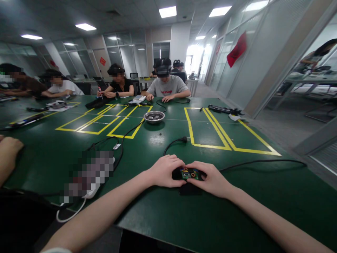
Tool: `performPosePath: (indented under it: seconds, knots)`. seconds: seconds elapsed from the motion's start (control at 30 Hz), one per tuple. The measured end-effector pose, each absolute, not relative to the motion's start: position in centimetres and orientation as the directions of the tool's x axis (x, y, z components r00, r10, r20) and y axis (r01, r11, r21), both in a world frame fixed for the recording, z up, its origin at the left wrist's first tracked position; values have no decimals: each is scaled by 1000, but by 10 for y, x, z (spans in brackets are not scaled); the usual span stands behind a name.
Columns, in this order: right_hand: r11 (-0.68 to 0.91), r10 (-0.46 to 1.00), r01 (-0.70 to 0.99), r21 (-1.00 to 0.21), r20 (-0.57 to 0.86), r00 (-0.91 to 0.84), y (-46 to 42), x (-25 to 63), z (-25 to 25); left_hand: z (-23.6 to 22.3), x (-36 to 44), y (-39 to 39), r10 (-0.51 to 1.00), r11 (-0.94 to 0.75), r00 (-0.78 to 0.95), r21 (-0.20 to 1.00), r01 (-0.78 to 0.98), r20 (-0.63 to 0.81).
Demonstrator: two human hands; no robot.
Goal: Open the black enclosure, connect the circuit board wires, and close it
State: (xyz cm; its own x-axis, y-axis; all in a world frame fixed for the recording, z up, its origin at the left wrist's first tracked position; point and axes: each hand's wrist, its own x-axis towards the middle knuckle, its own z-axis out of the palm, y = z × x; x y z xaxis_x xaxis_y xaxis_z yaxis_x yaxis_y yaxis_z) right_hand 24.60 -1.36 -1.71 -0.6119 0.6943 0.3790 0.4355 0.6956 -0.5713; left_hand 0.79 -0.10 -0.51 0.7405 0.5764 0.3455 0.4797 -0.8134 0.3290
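Note:
Both my hands hold a small green circuit board [190, 174] that sits in a black casing, just above the table. Ring-shaped copper-coloured parts and bits of blue and yellow show on the board. My left hand [168, 171] grips its left side, thumb below and fingers above. On the right side, my right hand [212, 177] holds it the same way. A flat black piece [190, 189] lies under the board. Behind my left hand a black cord ends in a plug [185, 139]. Much of the casing is hidden by my fingers.
A metal bowl [154, 117] with small parts stands farther back on the green table [244, 211]. Yellow tape [210, 146] marks rectangles. A black cable [263, 161] runs right. A blurred-out object on a white power strip [96, 186] lies left. Co-workers sit across; another person's hand [9, 151] is left.

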Motion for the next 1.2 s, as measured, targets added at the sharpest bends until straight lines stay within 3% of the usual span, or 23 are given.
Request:
performPosePath:
  seconds: [0.17,0.33,0.6,0.87,1.03,1.2]
  knots:
    - [727,686,514,-454,477,-549,0,259,-19,-2,1,2,623,-779,722,324,537,301]
    - [596,803,695,-402,309,-510,17,274,-19,-3,-8,10,640,-764,715,323,558,279]
    - [563,783,506,-654,225,-580,17,288,-10,-8,-12,17,624,-769,735,373,519,264]
    - [686,696,454,-568,333,-636,9,255,-22,-10,-6,18,596,-788,752,387,479,281]
    - [707,694,481,-518,378,-612,8,250,-27,-13,-4,19,608,-771,732,452,449,309]
    - [710,698,508,-488,390,-601,7,251,-26,-14,-4,18,598,-780,747,427,458,292]
